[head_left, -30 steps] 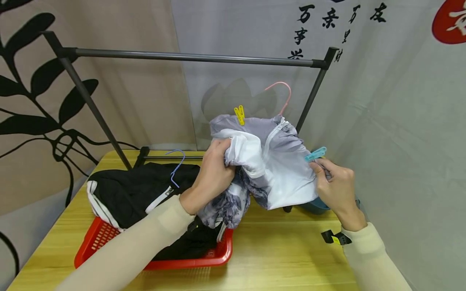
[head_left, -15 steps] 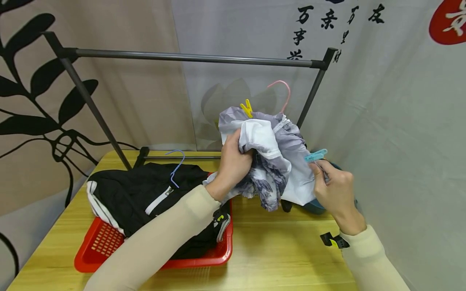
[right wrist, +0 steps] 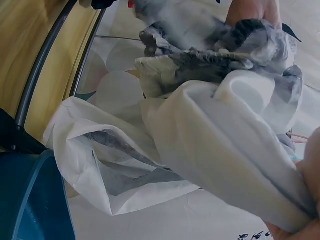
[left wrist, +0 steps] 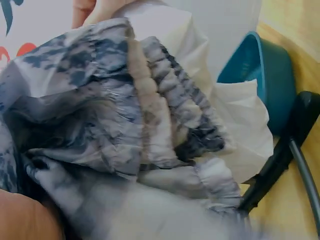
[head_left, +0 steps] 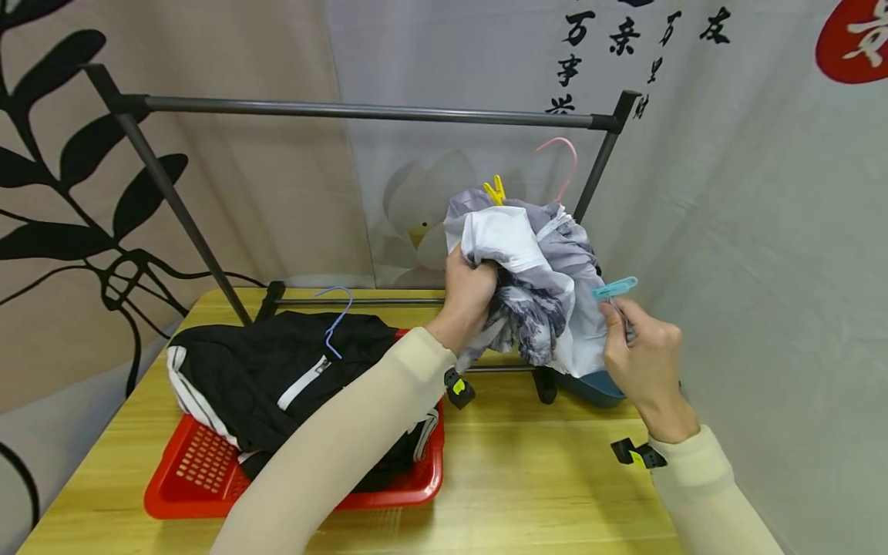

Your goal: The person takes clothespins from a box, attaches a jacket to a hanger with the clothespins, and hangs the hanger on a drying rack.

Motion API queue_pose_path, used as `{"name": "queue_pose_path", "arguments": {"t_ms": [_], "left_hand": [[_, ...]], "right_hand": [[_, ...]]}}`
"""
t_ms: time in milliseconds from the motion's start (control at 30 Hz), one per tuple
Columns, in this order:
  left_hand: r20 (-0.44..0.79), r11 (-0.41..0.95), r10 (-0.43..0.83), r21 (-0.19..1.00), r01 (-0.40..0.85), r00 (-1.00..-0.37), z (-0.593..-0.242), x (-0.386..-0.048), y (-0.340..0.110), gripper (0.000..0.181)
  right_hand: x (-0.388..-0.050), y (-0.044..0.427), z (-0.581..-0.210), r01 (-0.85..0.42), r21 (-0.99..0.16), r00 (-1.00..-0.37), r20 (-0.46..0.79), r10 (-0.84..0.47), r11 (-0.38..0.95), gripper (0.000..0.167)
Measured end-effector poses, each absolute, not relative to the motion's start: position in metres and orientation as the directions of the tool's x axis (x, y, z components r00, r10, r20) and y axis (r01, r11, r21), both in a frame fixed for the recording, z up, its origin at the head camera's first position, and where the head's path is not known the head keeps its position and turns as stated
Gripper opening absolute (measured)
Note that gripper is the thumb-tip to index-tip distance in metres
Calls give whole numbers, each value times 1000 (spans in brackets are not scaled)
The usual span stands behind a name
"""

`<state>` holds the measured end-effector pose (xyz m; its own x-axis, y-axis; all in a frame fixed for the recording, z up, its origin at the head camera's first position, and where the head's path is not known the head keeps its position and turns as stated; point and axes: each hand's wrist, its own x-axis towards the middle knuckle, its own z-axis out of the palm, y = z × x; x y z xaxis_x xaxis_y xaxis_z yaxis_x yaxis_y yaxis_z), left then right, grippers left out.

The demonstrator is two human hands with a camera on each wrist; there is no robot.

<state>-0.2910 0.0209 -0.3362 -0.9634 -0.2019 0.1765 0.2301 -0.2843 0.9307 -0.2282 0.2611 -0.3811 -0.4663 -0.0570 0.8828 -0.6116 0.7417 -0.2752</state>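
Note:
A grey and white garment with a dark floral part [head_left: 527,308] is held up in front of the rack's right side. My left hand [head_left: 470,289] grips its bunched white cloth on the left. Its right edge is pinched by my right hand [head_left: 641,351], just below a light blue clip [head_left: 614,289]. A yellow clip [head_left: 495,190] sits at the garment's top, and a pink hanger hook [head_left: 570,166] rises from the collar. Gathered elastic edges [left wrist: 112,95] show in the left wrist view. White cloth [right wrist: 235,145] runs to my right hand in the right wrist view.
A dark metal rack [head_left: 368,109] stands across the wooden table [head_left: 527,478]. At left, a red basket [head_left: 201,505] holds black clothing [head_left: 257,370] with a blue hanger hook [head_left: 338,316]. Behind the garment is a teal container [head_left: 593,389], near the rack's right foot [head_left: 545,385].
My left hand has moved right and up with the bunched cloth, bringing the floral part closer to my right hand. The pink hook and yellow clip have shifted right and up. My right hand has barely moved.

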Motion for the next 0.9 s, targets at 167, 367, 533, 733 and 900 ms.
{"name": "queue_pose_path", "arguments": {"t_ms": [167,367,533,733,900], "left_hand": [[149,-321,-205,923,210,-967,-343,-299,19,43],[279,98,-125,959,268,-952,-356,-309,-4,41],[151,596,73,786,164,-986,-366,-313,-24,64],[-55,780,186,615,113,-981,-368,-307,-38,100],[-29,790,280,574,213,-959,-357,-295,-50,95]], "right_hand": [[-227,263,-380,-606,-278,-466,884,-49,746,4],[-227,265,-382,-595,-284,-475,879,-44,752,4],[-227,263,-384,-577,-286,-487,872,-41,765,8],[-227,258,-386,-575,-292,-497,867,-43,764,8],[-227,255,-385,-580,-301,-492,870,-31,757,7]]}}
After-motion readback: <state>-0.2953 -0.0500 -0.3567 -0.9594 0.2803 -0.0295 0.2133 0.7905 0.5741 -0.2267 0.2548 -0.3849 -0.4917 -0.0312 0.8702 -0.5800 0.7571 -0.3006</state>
